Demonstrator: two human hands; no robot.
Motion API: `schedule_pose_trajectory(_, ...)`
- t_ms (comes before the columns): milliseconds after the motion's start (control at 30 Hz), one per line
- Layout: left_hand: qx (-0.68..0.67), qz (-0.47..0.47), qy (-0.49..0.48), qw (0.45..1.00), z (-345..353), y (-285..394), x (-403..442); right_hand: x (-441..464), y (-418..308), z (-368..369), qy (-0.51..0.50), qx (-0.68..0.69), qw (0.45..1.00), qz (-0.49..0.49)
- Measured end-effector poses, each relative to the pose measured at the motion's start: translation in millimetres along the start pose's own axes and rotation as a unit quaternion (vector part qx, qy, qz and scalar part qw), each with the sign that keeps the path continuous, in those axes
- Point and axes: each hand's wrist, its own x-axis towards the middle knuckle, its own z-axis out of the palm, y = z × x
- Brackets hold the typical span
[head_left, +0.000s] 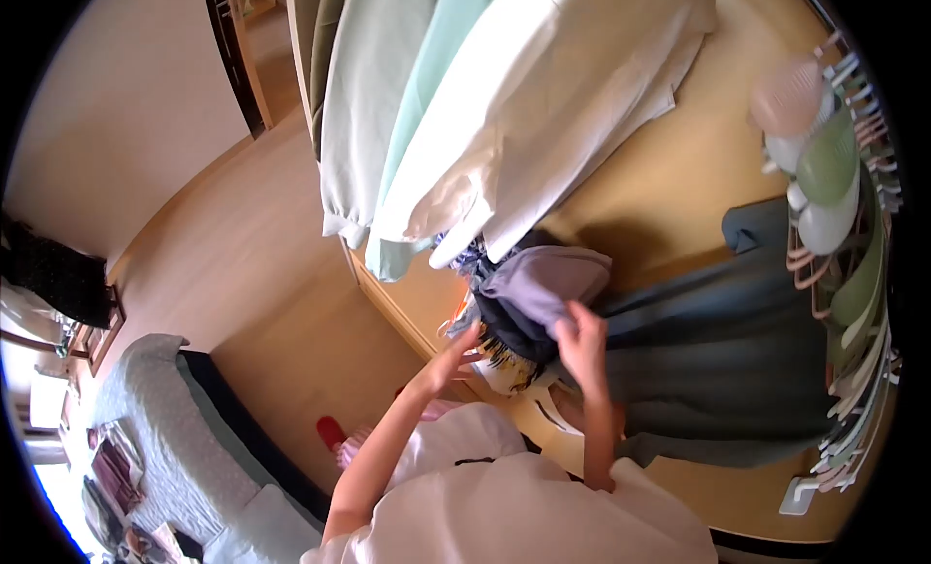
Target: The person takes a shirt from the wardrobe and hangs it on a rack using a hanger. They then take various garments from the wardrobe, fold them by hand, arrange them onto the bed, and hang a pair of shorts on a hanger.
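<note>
Near the middle of the head view, my right hand (582,341) pinches the edge of a purple cloth (543,281), its fingers closed on the fabric. My left hand (456,358) is to the left with its fingers apart, beside a bundle of dark cloth (509,329). A yellow and black patterned piece (506,362) hangs at the bottom of that bundle. The purple cloth lies on top of the dark cloth, below the hanging white garments (514,108).
Dark grey trousers (718,351) hang at the right beside a row of hangers (858,370) with bras (824,157). A wooden cupboard edge (402,326) runs below the garments. At the lower left stands a bed (165,418) with clothes on it. A red slipper (331,434) shows on the floor.
</note>
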Motion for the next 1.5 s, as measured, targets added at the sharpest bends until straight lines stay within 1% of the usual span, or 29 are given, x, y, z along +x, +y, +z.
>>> schedule_pose_trajectory(33,-0.16,-0.031,-0.089,0.983,11,5,10,-21,-29,-1,-0.065,0.074,0.995,-0.017)
schedule_pose_trajectory(67,-0.313,-0.062,-0.173,0.932,19,5,18,-42,-46,3,-0.127,0.147,0.98,-0.033)
schedule_pose_trajectory(133,-0.301,0.022,-0.126,0.945,15,-23,55,-80,-56,17,-0.249,0.133,0.957,-0.071)
schedule_pose_trajectory(167,-0.071,0.098,-0.132,0.984,-14,-44,88,-83,-54,15,-0.242,0.138,0.958,-0.066)
schedule_pose_trajectory(233,0.038,0.161,-0.053,0.985,-7,-29,58,-88,-41,7,-0.489,0.223,0.838,-0.097)
schedule_pose_trajectory(267,0.011,0.151,-0.036,0.988,13,-2,11,-92,-24,8,-0.487,0.227,0.838,-0.094)
schedule_pose_trajectory(300,0.002,0.163,-0.011,0.987,21,8,-11,-97,3,15,-0.523,0.334,0.784,-0.016)
schedule_pose_trajectory(333,-0.061,0.135,-0.015,0.989,31,15,-31,-104,27,21,-0.547,0.437,0.711,0.061)
schedule_pose_trajectory(367,-0.055,0.116,-0.013,0.992,36,14,-46,-111,43,23,-0.549,0.448,0.679,0.192)
schedule_pose_trajectory(433,-0.023,0.11,-0.047,0.993,34,1,-65,-120,53,39,-0.423,0.579,0.621,0.316)
schedule_pose_trajectory(500,-0.002,0.05,-0.105,0.993,32,-17,-95,-116,49,48,-0.284,0.695,0.576,0.325)
schedule_pose_trajectory(567,0.191,0.081,-0.243,0.948,26,-19,-118,-100,42,45,-0.187,0.755,0.556,0.292)
schedule_pose_trajectory(633,0.294,0.183,-0.338,0.875,16,-28,-133,-84,36,37,-0.142,0.775,0.558,0.262)
schedule_pose_trajectory(700,0.211,0.269,-0.375,0.862,-6,-54,-126,-75,29,33,-0.124,0.776,0.568,0.244)
schedule_pose_trajectory(767,0.198,0.166,-0.306,0.916,-6,-51,-121,-68,23,30,-0.122,0.756,0.599,0.235)
schedule_pose_trajectory(867,0.213,0.296,-0.399,0.841,19,-12,-102,-57,9,26,-0.134,0.706,0.657,0.227)
schedule_pose_trajectory(933,0.447,0.21,-0.229,0.839,17,29,-126,-53,-1,22,-0.15,0.669,0.695,0.219)
schedule_pose_trajectory(1000,0.319,0.224,-0.037,0.92,-21,24,-115,-50,-14,20,-0.165,0.628,0.732,0.205)
schedule_pose_trajectory(1067,0.206,0.286,-0.006,0.936,7,54,-147,-46,-28,17,-0.188,0.575,0.774,0.187)
schedule_pose_trajectory(1100,0.078,0.286,-0.066,0.953,3,51,-148,-44,-35,18,-0.204,0.544,0.795,0.174)
schedule_pose_trajectory(1133,-0.067,0.25,-0.038,0.965,7,39,-159,-42,-44,19,-0.22,0.524,0.81,0.143)
schedule_pose_trajectory(1167,-0.003,0.292,0.009,0.957,11,38,-163,-42,-55,20,-0.249,0.517,0.815,0.083)
schedule_pose_trajectory(1200,0.064,0.328,0.055,0.941,17,41,-165,-47,-60,28,-0.198,0.534,0.821,0.039)
schedule_pose_trajectory(1267,0.028,0.378,0.136,0.915,19,50,-162,-50,-69,28,-0.224,0.535,0.814,-0.011)
schedule_pose_trajectory(1333,0.093,0.409,0.26,0.87,18,55,-176,-50,-74,24,-0.296,0.536,0.79,-0.037)
schedule_pose_trajectory(1367,0.034,0.493,0.264,0.828,19,54,-174,-50,-83,21,-0.315,0.587,0.745,-0.038)
schedule_pose_trajectory(1400,0.029,0.55,0.278,0.787,16,52,-172,-48,-87,23,-0.321,0.585,0.743,-0.041)
schedule_pose_trajectory(1467,-0.01,0.56,0.263,0.785,12,48,-176,-45,-93,27,-0.377,0.565,0.728,-0.093)
schedule_pose_trajectory(1500,-0.062,0.545,0.209,0.81,-3,43,-179,-44,-92,43,-0.361,0.608,0.699,-0.106)
